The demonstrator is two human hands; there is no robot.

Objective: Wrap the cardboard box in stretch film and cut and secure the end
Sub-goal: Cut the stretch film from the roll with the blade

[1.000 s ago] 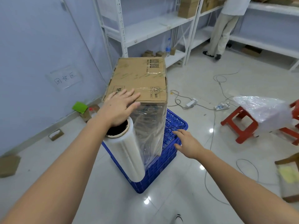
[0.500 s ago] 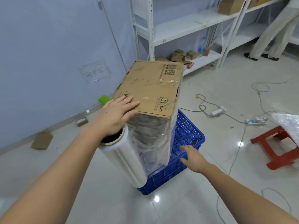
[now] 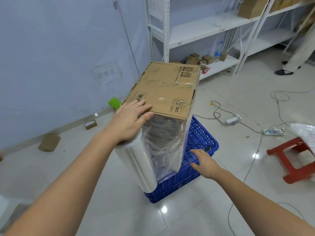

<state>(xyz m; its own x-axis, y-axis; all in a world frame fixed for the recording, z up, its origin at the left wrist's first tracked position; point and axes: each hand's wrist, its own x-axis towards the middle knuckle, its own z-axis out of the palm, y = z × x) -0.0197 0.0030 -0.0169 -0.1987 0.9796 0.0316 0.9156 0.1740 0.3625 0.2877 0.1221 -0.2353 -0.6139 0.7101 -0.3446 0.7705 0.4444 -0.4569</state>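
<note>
At the centre of the frame a tall cardboard box (image 3: 163, 92) is seen standing upright on a blue plastic crate (image 3: 201, 150), which rests on the tiled floor (image 3: 221, 201). The sides of the box are covered in clear stretch film (image 3: 163, 142), while its top face is left bare. The left hand (image 3: 131, 120) is laid flat with straight fingers over the near top edge of the box, its palm resting on the upper end of the stretch film roll (image 3: 138, 162), which is held upright against the near left corner of the box. The right hand (image 3: 204, 160) is kept released, fingers spread, at the crate's near right rim, just beside the wrapped box. A red stool (image 3: 293, 160) is seen at the right edge, white shelving (image 3: 204, 31) at the upper right, and cables (image 3: 221, 113) on the floor.
</note>
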